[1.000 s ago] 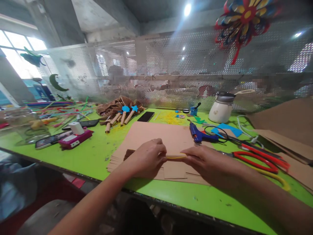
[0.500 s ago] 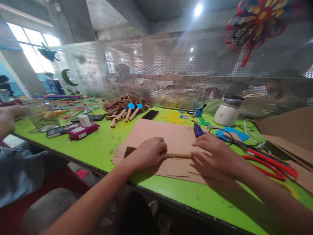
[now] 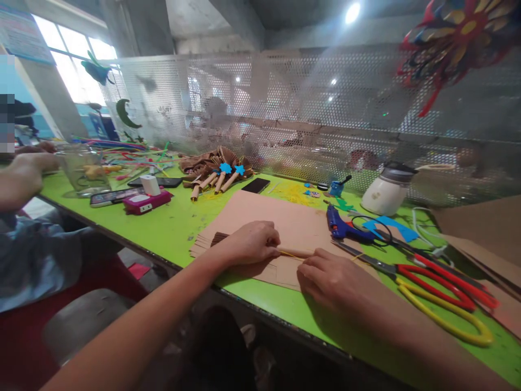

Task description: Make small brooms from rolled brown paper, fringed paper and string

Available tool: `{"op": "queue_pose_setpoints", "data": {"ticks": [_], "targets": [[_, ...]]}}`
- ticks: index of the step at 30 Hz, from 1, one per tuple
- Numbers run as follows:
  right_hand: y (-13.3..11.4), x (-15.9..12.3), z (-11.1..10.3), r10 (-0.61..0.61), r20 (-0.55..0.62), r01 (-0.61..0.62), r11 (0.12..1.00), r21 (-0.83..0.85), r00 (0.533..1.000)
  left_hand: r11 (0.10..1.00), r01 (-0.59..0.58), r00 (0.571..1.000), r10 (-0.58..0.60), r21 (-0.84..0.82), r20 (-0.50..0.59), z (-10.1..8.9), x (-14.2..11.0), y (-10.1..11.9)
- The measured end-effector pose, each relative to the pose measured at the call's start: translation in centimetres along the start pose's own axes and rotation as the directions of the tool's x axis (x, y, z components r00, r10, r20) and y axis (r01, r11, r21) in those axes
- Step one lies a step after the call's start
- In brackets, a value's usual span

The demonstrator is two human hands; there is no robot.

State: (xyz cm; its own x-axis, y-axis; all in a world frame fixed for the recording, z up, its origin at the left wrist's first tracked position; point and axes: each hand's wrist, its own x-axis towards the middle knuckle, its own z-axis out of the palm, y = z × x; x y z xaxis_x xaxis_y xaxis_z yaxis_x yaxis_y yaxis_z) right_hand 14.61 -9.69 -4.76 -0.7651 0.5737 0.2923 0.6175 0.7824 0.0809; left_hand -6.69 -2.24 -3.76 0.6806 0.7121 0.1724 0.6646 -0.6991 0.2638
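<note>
My left hand is closed around a thin brown paper tube, its dark pleated end showing left of the wrist. A yellow string runs along the tube from my left fingers toward my right hand. That hand lies at the tube's right end with its fingers bent together, apparently pinching the string; its thumb is hidden. A bit of yellow string also shows beyond the knuckles. Beneath both hands lies a stack of brown paper sheets on the green table.
Right of the paper are a blue glue gun, scissors with red and yellow handles and a white jug. Finished-looking pleated pieces with blue shapes, a phone and a pink power strip lie further back. Another person's arm is at left.
My right hand has come down and toward me, from the tube's end to the string, its fingers drawing together. The scissors are uncovered. My left hand keeps its hold; the view has shifted slightly.
</note>
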Motion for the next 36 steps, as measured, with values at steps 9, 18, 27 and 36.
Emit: {"op": "queue_pose_setpoints", "data": {"ticks": [9, 18, 27, 36], "targets": [[-0.5, 0.6, 1.5, 0.008, -0.078, -0.011, 0.999, -0.035, 0.997, 1.000, -0.009, 1.000, 0.009, 0.007, -0.028, 0.2, 0.0, -0.1], [-0.7, 0.7, 1.5, 0.069, -0.161, -0.040, 0.984, 0.176, 0.985, 0.999, -0.027, 1.000, 0.028, -0.027, 0.006, 0.1, -0.1, 0.0], [1.4, 2.0, 2.5, 0.209, -0.352, -0.085, 0.937, 0.338, 0.912, 0.998, -0.044, 0.999, 0.044, -0.045, -0.001, 0.1, -0.2, 0.1], [2.1, 2.5, 2.7, 0.476, -0.116, -0.406, 0.833, 0.375, 0.872, 0.992, -0.122, 0.992, 0.121, -0.028, -0.023, 0.2, -0.2, -0.3]]}}
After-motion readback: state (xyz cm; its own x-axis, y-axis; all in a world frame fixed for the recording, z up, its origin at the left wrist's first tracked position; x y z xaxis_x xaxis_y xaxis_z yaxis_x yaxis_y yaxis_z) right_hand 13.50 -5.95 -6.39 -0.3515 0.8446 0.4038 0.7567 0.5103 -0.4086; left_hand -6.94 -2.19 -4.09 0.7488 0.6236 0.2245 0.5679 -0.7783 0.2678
